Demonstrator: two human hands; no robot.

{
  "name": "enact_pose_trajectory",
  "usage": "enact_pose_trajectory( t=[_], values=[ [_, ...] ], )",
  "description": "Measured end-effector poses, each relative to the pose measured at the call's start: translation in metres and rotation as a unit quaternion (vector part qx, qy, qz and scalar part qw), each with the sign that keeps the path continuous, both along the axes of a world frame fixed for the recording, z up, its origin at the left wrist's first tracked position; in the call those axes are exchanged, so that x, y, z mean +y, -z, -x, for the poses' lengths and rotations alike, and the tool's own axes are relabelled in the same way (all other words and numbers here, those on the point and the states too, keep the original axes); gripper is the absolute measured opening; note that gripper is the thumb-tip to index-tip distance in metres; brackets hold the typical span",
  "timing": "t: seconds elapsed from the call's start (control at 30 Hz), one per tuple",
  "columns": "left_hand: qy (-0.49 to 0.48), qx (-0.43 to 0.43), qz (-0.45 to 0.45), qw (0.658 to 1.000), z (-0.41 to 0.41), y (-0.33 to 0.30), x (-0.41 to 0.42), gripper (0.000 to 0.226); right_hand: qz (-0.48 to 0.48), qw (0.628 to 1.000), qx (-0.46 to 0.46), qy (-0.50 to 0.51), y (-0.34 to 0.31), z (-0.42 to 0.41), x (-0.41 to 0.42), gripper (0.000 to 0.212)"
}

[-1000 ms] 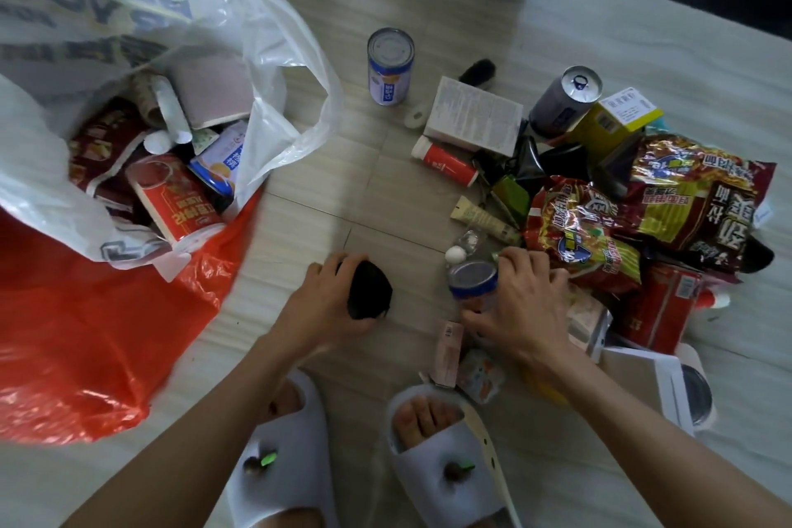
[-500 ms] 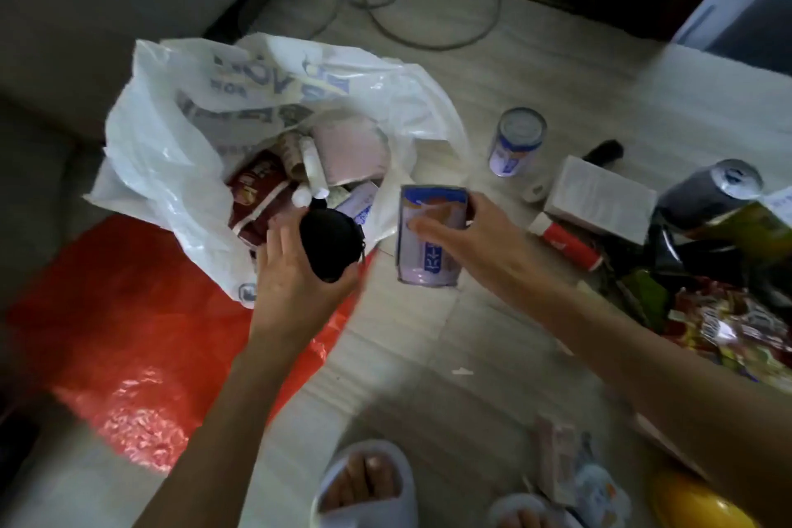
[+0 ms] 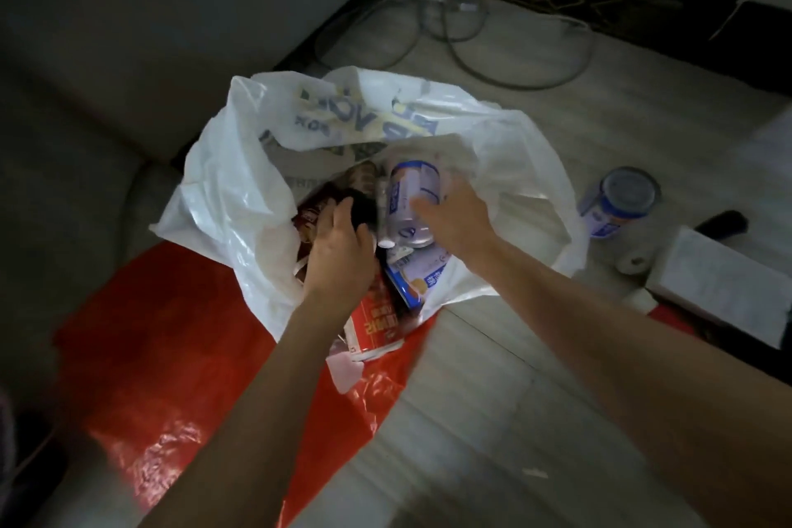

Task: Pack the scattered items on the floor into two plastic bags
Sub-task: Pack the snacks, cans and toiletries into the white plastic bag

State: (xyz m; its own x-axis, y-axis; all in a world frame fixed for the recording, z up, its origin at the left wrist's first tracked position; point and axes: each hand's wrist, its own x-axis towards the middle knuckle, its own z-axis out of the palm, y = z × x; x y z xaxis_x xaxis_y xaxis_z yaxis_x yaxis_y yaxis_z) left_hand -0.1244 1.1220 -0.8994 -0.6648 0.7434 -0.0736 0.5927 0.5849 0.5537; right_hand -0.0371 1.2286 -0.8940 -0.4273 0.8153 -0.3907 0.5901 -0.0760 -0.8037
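1. White bag (image 3: 240,201): thin plastic film, glossy, creased, semi-translucent.
2. Red bag (image 3: 171,377): thin plastic film, high gloss, heavily crinkled.
3. Can in the white bag (image 3: 413,189): metal look, smooth printed wall with sheen.
4. Can on the floor (image 3: 621,201): metal look, dull grey lid, smooth printed side.
5. Red packet (image 3: 377,322): glossy printed wrapper.
6. White box (image 3: 720,292): paperboard, matt.
7. Floor (image 3: 493,420): pale wood-grain boards, smooth, low sheen.
8. Cables (image 3: 514,73): smooth plastic sheath.

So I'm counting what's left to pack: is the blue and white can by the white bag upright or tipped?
Upright. The can stands on the floor right of the white bag, its round top facing up.
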Motion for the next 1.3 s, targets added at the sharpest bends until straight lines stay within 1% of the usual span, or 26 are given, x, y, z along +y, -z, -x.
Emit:
enact_pose_trajectory(
  t=[0.1, 0.17, 0.23, 0.3, 0.33, 0.4, 0.43, 0.5, 0.57, 0.67, 0.73, 0.8, 0.83, 0.87, 0.9, 0.93, 0.97, 1.03, 1.07, 1.1, 1.17, 1.23, 1.3],
  values=[
    [0.048, 0.01, 0.049, 0.998, 0.0, 0.006, -0.006, 0.053, -0.05, 0.994, -0.031, -0.091, 0.0, -0.009, -0.006, 0.042],
    [0.074, 0.024, 0.078, 0.994, -0.003, 0.005, -0.011, 0.057, -0.062, 0.992, -0.03, -0.106, -0.002, -0.019, -0.012, 0.04],
    [0.097, 0.04, 0.091, 0.99, -0.007, 0.01, -0.019, 0.057, -0.056, 0.993, -0.01, -0.106, -0.004, -0.036, -0.02, 0.034],
    [0.148, 0.088, 0.094, 0.981, -0.019, 0.014, -0.029, 0.055, -0.072, 0.99, 0.008, -0.123, -0.012, -0.066, -0.035, 0.04],
    [0.18, 0.111, 0.084, 0.974, -0.03, 0.014, -0.035, 0.055, -0.107, 0.984, 0.001, -0.141, -0.016, -0.086, -0.044, 0.044],
    [0.196, 0.092, 0.018, 0.976, -0.063, 0.014, -0.049, 0.054, -0.197, 0.963, -0.044, -0.18, -0.022, -0.135, -0.063, 0.047],
    [0.196, 0.08, -0.008, 0.977, -0.082, 0.013, -0.056, 0.054, -0.222, 0.954, -0.071, -0.189, -0.022, -0.162, -0.071, 0.048],
    [0.215, 0.065, -0.021, 0.974, -0.125, 0.012, -0.07, 0.053, -0.227, 0.95, -0.12, -0.177, -0.021, -0.216, -0.087, 0.047],
    [0.274, 0.042, -0.023, 0.961, -0.167, 0.019, -0.084, 0.051, -0.21, 0.954, -0.158, -0.143, -0.016, -0.267, -0.103, 0.044],
    [0.412, 0.036, 0.026, 0.91, -0.223, 0.031, -0.105, 0.051, -0.193, 0.957, -0.208, -0.065, -0.008, -0.334, -0.13, 0.041],
    [0.49, 0.023, 0.045, 0.87, -0.248, 0.037, -0.113, 0.051, -0.204, 0.95, -0.237, -0.024, -0.004, -0.371, -0.147, 0.037],
    [0.552, 0.009, 0.064, 0.831, -0.264, 0.042, -0.112, 0.053, -0.216, 0.938, -0.27, -0.009, -0.001, -0.399, -0.164, 0.029],
    [0.58, 0.03, 0.072, 0.811, -0.27, 0.039, -0.108, 0.059, -0.221, 0.933, -0.284, -0.009, -0.001, -0.412, -0.171, 0.026],
    [0.612, 0.052, 0.095, 0.783, -0.275, 0.038, -0.104, 0.069, -0.226, 0.927, -0.3, -0.009, -0.002, -0.423, -0.18, 0.025],
    [0.632, 0.045, 0.105, 0.766, -0.281, 0.037, -0.1, 0.076, -0.221, 0.922, -0.318, -0.015, -0.004, -0.432, -0.188, 0.028],
    [0.658, 0.039, 0.119, 0.743, -0.283, 0.038, -0.096, 0.077, -0.207, 0.917, -0.339, -0.026, -0.005, -0.438, -0.197, 0.036],
    [0.678, 0.044, 0.127, 0.723, -0.286, 0.039, -0.094, 0.075, -0.187, 0.914, -0.359, -0.037, -0.007, -0.442, -0.206, 0.045],
    [0.695, 0.084, 0.142, 0.7, -0.292, 0.046, -0.092, 0.068, -0.121, 0.905, -0.403, -0.064, -0.006, -0.446, -0.22, 0.059],
    [0.691, 0.09, 0.146, 0.702, -0.292, 0.051, -0.092, 0.061, -0.09, 0.904, -0.413, -0.067, -0.003, -0.445, -0.224, 0.065],
    [0.686, 0.079, 0.137, 0.71, -0.29, 0.056, -0.092, 0.053, -0.076, 0.903, -0.419, -0.063, 0.001, -0.445, -0.226, 0.069],
    [0.672, 0.05, 0.103, 0.732, -0.286, 0.06, -0.09, 0.041, -0.09, 0.889, -0.444, -0.066, 0.008, -0.447, -0.226, 0.073],
    [0.642, 0.032, 0.107, 0.758, -0.284, 0.061, -0.091, 0.037, -0.109, 0.884, -0.451, -0.062, 0.012, -0.45, -0.225, 0.074],
    [0.615, 0.015, 0.108, 0.781, -0.286, 0.059, -0.093, 0.033, -0.09, 0.893, -0.436, -0.057, 0.013, -0.449, -0.224, 0.067]
  ],
)
